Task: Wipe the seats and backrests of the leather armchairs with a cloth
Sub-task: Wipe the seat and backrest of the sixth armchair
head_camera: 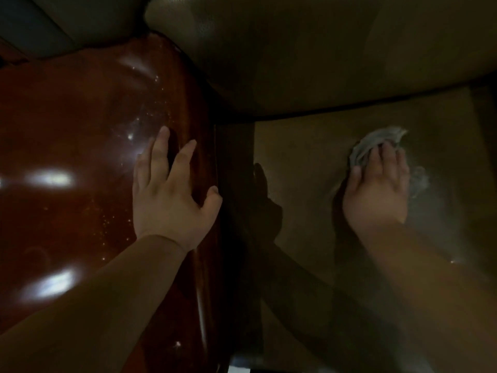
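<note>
Head view showed the dim olive-brown leather seat cushion (301, 162) of an armchair being wiped, with the padded olive-brown leather backrest (309, 49) rising just behind it. The crumpled pale grey cloth (376, 141) lay on the rear right part of the seat, near the crease under the backrest. It was pressed down under the right hand (376, 189), whose fingers were curled over the bunched fabric and gripped it. The left hand (172, 195) was laid on the glossy reddish-brown wooden surface (67, 157) beside the seat, fingers straight and spread, nothing held, apparently as a brace.

For the stroke to be done well, the cloth would best be kept flat under the palm rather than bunched, so more of it met the leather. Overlapping passes would be wanted, worked from the rear crease toward the front edge. The dark gap (234, 211) between seat and wood was likely to be missed. The backrest was judged not yet reached.
</note>
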Demonstrator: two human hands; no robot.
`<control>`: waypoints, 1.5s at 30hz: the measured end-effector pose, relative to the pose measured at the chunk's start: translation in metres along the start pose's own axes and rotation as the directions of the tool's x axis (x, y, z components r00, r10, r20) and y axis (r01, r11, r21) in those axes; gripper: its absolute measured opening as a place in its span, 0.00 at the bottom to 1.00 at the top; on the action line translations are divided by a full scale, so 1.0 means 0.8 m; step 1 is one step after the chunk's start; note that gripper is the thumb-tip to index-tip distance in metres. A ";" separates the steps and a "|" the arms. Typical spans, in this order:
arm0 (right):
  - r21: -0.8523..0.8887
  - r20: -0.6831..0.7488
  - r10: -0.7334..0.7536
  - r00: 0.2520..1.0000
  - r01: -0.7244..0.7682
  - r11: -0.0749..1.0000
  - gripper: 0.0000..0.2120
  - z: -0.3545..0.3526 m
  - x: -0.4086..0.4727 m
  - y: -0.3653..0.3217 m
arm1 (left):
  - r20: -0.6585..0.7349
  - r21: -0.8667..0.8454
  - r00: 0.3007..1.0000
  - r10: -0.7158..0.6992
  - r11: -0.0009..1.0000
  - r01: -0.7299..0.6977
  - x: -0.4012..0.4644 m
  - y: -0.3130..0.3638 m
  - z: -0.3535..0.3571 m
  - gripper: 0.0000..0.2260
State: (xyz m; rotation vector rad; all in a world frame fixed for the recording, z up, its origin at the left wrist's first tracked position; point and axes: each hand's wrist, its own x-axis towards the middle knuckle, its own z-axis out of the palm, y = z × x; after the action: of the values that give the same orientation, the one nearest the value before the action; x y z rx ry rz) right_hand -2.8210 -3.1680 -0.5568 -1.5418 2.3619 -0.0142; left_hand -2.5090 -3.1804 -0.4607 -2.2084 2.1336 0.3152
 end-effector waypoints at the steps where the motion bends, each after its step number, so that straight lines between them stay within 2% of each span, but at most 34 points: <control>1: -0.056 0.008 -0.057 0.998 0.057 0.997 0.30 0.002 -0.015 -0.012 | -0.002 -0.001 1.000 0.002 1.000 -0.002 0.000 0.001 -0.001 0.37; 2: -0.103 0.050 -0.208 0.977 0.212 0.972 0.29 0.006 -0.034 -0.025 | -0.006 -0.001 1.000 0.006 1.000 -0.006 -0.001 0.002 -0.002 0.36; 3: -0.118 0.114 -0.425 0.898 0.437 0.892 0.29 0.012 -0.054 -0.035 | -0.011 -0.002 1.000 0.009 1.000 -0.009 -0.001 0.002 -0.002 0.36; 5: -0.059 0.279 -0.755 0.593 0.795 0.603 0.27 0.025 -0.085 -0.032 | -0.022 -0.001 1.000 0.013 1.000 -0.013 -0.002 0.002 -0.003 0.35; 6: -0.045 0.319 -0.822 0.472 0.874 0.484 0.27 0.028 -0.080 -0.020 | -0.024 -0.001 1.000 0.014 1.000 -0.014 -0.003 0.003 -0.004 0.35; 7: -0.061 0.326 -0.834 0.446 0.890 0.452 0.27 0.030 -0.066 -0.006 | -0.024 -0.002 1.000 0.014 1.000 -0.014 -0.003 0.004 -0.004 0.34; 8: -0.074 0.302 -0.796 0.524 0.846 0.528 0.29 0.031 -0.051 0.009 | -0.027 -0.004 1.000 0.011 1.000 -0.011 -0.003 0.004 -0.003 0.34; 9: -0.070 0.227 -0.708 0.669 0.736 0.673 0.30 0.028 -0.037 0.021 | -0.034 -0.008 0.999 0.009 1.000 -0.009 -0.004 0.005 -0.003 0.33; 11: -0.013 0.060 -0.371 0.927 0.373 0.928 0.31 0.011 -0.018 0.034 | -0.051 -0.015 0.999 0.011 1.000 -0.012 -0.004 0.005 -0.001 0.33; 12: -0.006 0.037 -0.205 0.978 0.205 0.979 0.30 0.005 -0.022 0.030 | -0.056 -0.020 0.998 0.016 1.000 -0.017 -0.004 0.006 -0.001 0.33; 13: -0.035 0.042 -0.123 0.992 0.125 0.992 0.30 0.000 -0.037 0.016 | -0.063 -0.022 0.998 0.018 1.000 -0.019 -0.005 0.006 -0.001 0.33; 14: -0.102 0.061 -0.186 0.981 0.191 0.976 0.29 0.002 -0.059 0.002 | -0.068 -0.018 0.998 0.019 1.000 -0.020 -0.006 0.007 -0.003 0.33; 15: -0.145 0.107 -0.365 0.925 0.378 0.914 0.29 0.005 -0.085 -0.009 | -0.065 -0.012 0.998 0.025 1.000 -0.025 -0.007 0.008 -0.003 0.33; 17: -0.078 0.274 -0.729 0.627 0.770 0.633 0.28 0.017 -0.130 -0.013 | -0.064 0.028 0.997 0.049 0.998 -0.047 -0.009 0.010 -0.003 0.32; 18: -0.028 0.324 -0.804 0.498 0.855 0.518 0.28 0.021 -0.137 -0.002 | -0.066 0.066 0.995 0.074 0.995 -0.070 -0.010 0.011 -0.003 0.31; 19: -0.005 0.322 -0.837 0.441 0.886 0.464 0.28 0.021 -0.133 0.012 | -0.058 0.103 0.990 0.126 0.987 -0.120 -0.011 0.013 -0.003 0.29; 20: -0.027 0.314 -0.824 0.472 0.872 0.490 0.27 0.018 -0.124 0.030 | -0.038 0.139 0.978 0.204 0.971 -0.197 -0.013 0.016 -0.001 0.28; 22: -0.059 0.244 -0.679 0.692 0.709 0.702 0.29 0.005 -0.102 0.071 | 0.012 0.193 0.938 0.347 0.920 -0.342 -0.022 0.028 0.004 0.26; 24: -0.020 0.179 -0.325 0.929 0.333 0.943 0.29 -0.017 -0.081 0.107 | 0.086 0.161 0.933 0.349 0.920 -0.359 -0.042 0.053 0.015 0.27; 26: 0.007 0.146 -0.021 0.989 0.020 1.000 0.29 -0.028 -0.081 0.105 | 0.151 0.034 0.954 0.261 0.963 -0.268 -0.073 0.091 0.040 0.28; 27: -0.054 0.158 -0.021 0.987 0.030 0.998 0.30 -0.031 -0.094 0.092 | 0.190 -0.037 0.963 0.190 0.982 -0.187 -0.089 0.109 0.055 0.28; 29: -0.120 0.231 -0.329 0.916 0.362 0.924 0.30 -0.018 -0.138 0.067 | 0.277 -0.150 0.959 0.058 0.988 -0.017 -0.121 0.135 0.094 0.30; 31: -0.074 0.318 -0.664 0.677 0.715 0.695 0.29 0.002 -0.170 0.070 | 0.285 -0.167 0.958 0.009 0.985 0.040 -0.147 0.144 0.136 0.32; 32: -0.061 0.331 -0.729 0.599 0.785 0.617 0.29 0.008 -0.169 0.086 | 0.250 -0.140 0.968 0.007 0.990 0.029 -0.156 0.144 0.154 0.32; 33: -0.054 0.314 -0.745 0.589 0.794 0.605 0.28 0.013 -0.160 0.105 | 0.207 -0.116 0.978 0.003 0.993 0.022 -0.163 0.145 0.167 0.32; 34: -0.056 0.259 -0.718 0.646 0.752 0.656 0.28 0.018 -0.150 0.126 | 0.168 -0.101 0.986 -0.007 0.995 0.024 -0.168 0.145 0.177 0.32; 35: -0.052 0.182 -0.636 0.750 0.653 0.755 0.28 0.019 -0.139 0.145 | 0.133 -0.092 0.991 -0.013 0.995 0.025 -0.172 0.145 0.184 0.32; 37: -0.005 0.033 -0.317 0.948 0.317 0.948 0.27 0.009 -0.120 0.171 | 0.086 -0.078 0.996 -0.010 0.997 0.017 -0.172 0.146 0.193 0.32; 39: 0.061 -0.029 -0.030 0.999 0.031 0.998 0.28 0.005 -0.124 0.158 | 0.076 -0.074 0.997 -0.010 0.997 0.015 -0.170 0.146 0.195 0.32; 40: 0.040 -0.031 -0.049 0.998 0.050 0.998 0.28 0.007 -0.138 0.148 | 0.080 -0.071 0.997 -0.012 0.997 0.018 -0.171 0.146 0.194 0.32; 41: 0.006 -0.006 -0.193 0.981 0.193 0.981 0.28 0.012 -0.158 0.141 | 0.089 -0.070 0.996 -0.010 0.997 0.016 -0.172 0.145 0.192 0.32; 42: -0.023 0.062 -0.408 0.911 0.410 0.912 0.28 0.018 -0.178 0.141 | 0.099 -0.070 0.995 -0.002 0.998 0.009 -0.173 0.146 0.189 0.32; 43: -0.030 0.147 -0.601 0.786 0.610 0.791 0.28 0.026 -0.199 0.148 | 0.106 -0.076 0.994 0.000 0.997 0.008 -0.172 0.147 0.187 0.32; 45: 0.000 0.250 -0.808 0.534 0.834 0.552 0.27 0.028 -0.207 0.180 | 0.113 -0.108 0.993 -0.036 0.993 0.048 -0.169 0.158 0.183 0.32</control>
State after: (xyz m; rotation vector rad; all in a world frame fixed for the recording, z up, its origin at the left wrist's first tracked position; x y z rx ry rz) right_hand -2.8827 -2.9565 -0.5610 -2.4355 1.2639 0.0833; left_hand -2.6535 -3.0267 -0.5659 -2.2323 2.0564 0.5523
